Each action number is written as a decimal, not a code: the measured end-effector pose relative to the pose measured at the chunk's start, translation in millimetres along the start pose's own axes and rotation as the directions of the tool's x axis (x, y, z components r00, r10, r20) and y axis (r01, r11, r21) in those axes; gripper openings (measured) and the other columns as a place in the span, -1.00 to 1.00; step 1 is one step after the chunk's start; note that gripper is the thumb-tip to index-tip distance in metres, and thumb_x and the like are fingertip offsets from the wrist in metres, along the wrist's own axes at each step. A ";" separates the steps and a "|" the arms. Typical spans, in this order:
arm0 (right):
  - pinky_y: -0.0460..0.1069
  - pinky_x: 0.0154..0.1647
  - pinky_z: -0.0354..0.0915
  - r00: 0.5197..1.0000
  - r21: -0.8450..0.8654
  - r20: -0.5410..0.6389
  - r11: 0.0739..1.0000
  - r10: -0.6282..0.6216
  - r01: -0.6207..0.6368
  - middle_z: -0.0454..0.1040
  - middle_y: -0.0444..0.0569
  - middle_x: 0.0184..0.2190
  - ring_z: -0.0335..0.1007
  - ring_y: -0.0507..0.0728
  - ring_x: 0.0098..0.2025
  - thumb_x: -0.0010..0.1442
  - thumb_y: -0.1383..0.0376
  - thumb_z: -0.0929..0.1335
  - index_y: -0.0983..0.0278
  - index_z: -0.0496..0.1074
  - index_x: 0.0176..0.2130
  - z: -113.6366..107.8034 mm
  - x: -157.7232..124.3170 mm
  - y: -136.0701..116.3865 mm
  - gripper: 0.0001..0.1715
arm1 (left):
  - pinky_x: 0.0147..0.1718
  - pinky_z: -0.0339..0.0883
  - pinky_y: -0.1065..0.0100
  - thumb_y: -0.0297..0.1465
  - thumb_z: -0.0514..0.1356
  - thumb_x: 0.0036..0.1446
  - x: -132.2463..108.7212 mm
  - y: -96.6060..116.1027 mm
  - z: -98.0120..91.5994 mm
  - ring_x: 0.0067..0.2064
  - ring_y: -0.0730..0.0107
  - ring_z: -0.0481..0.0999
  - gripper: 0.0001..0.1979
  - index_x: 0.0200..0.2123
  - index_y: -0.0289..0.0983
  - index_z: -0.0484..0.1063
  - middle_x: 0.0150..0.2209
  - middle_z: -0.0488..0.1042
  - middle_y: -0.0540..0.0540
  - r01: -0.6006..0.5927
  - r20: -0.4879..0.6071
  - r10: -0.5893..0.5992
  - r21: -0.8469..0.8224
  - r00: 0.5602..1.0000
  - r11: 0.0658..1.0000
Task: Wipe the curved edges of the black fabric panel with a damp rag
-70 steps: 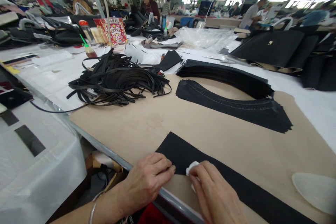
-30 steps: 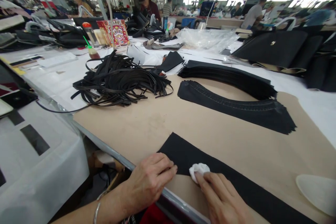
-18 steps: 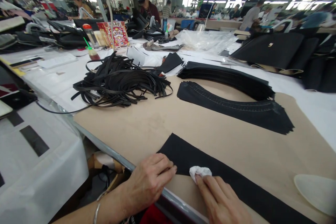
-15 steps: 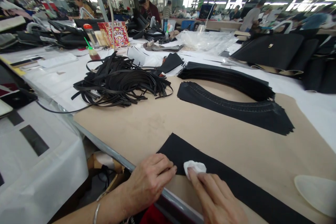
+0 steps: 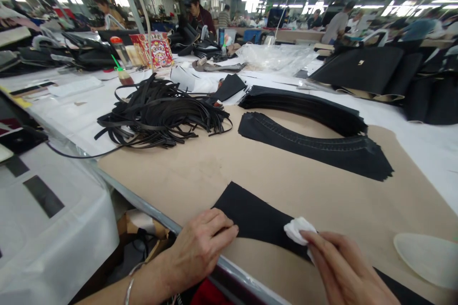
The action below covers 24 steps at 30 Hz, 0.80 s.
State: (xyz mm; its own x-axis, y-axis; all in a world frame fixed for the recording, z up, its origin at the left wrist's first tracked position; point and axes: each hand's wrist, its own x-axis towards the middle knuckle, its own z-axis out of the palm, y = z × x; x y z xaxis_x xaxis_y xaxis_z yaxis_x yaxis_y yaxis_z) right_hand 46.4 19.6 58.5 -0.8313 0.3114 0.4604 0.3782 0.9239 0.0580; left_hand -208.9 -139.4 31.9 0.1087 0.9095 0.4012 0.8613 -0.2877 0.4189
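Note:
A long curved black fabric piece (image 5: 255, 214) lies on the tan board (image 5: 171, 176) in front of me. My left hand (image 5: 207, 238) is closed at its left end, curled fingertips holding the edge against the board. In my right hand (image 5: 343, 262) a crumpled white cloth (image 5: 299, 229) is gripped between thumb and fingers, resting over the middle of the piece. My right hand hides part of the strip, whose far end shows again at the lower right.
Behind lie a tangle of black straps (image 5: 161, 112), a stack of curved black pieces (image 5: 304, 107) and a nearer stitched stack (image 5: 315, 145). A whitish oval disc (image 5: 425, 257) sits at right. The metal table edge (image 5: 143, 205) runs along the left front. People work farther back.
My right hand has moved the white cloth to the right along the black piece and the cloth now looks slightly raised. My left hand stays at the left end.

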 end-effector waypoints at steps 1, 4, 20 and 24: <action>-0.10 -0.14 0.40 0.999 0.016 -0.011 0.999 0.044 -0.044 0.45 0.05 -0.14 0.49 0.10 -0.16 0.38 0.30 0.13 0.27 0.37 0.04 -2.1 3.4 -0.8 -0.64 | -0.14 0.41 0.19 -0.62 -0.01 0.25 0.9 1.1 -0.4 -0.13 0.22 0.41 -0.67 0.03 -0.33 0.34 -0.16 0.46 -0.18 0.030 -0.004 -0.030 -0.024 1.000 0.999; -0.12 -0.15 0.41 0.989 0.162 -0.011 0.977 0.145 -0.142 0.46 0.02 -0.08 0.50 0.08 -0.12 0.38 0.27 0.17 0.23 0.35 0.01 -2.8 16.9 -16.0 -0.71 | -0.08 0.39 0.23 -0.63 -0.01 0.25 6.3 5.4 -4.3 -0.09 0.27 0.41 -0.69 0.00 -0.27 0.33 -0.15 0.44 -0.15 0.175 -0.086 -0.186 -0.126 0.979 0.976; -0.02 -0.34 0.31 0.991 0.514 0.115 0.850 0.062 -0.113 0.38 -0.06 -0.34 0.34 0.11 -0.37 0.26 0.51 0.16 0.22 0.32 -0.27 42.0 66.8 -101.3 -0.74 | -0.15 0.43 0.25 -0.55 -0.06 0.33 -19.0 15.1 -14.6 -0.16 0.27 0.46 -0.71 -0.04 -0.39 0.41 -0.20 0.51 -0.20 0.024 -0.133 -0.005 0.141 0.991 0.990; 0.02 -0.34 0.27 0.994 0.379 0.107 0.925 -0.006 -0.035 0.38 -0.07 -0.38 0.30 0.15 -0.38 0.06 0.61 0.19 0.23 0.32 -0.27 46.6 59.2 -99.4 -0.66 | -0.11 0.43 0.23 -0.55 -0.06 0.33 -23.9 12.8 -13.8 -0.11 0.24 0.46 -0.69 0.01 -0.44 0.40 -0.16 0.53 -0.21 -0.013 -0.117 0.031 0.154 0.993 0.988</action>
State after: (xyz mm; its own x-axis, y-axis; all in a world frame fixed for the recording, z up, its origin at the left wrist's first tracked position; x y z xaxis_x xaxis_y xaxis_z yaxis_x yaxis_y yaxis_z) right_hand -59.4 -43.5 38.7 -0.8722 0.3281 0.3629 0.2247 0.9276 -0.2984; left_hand -207.3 -169.0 39.0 0.0769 0.8586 0.5068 0.9260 -0.2500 0.2831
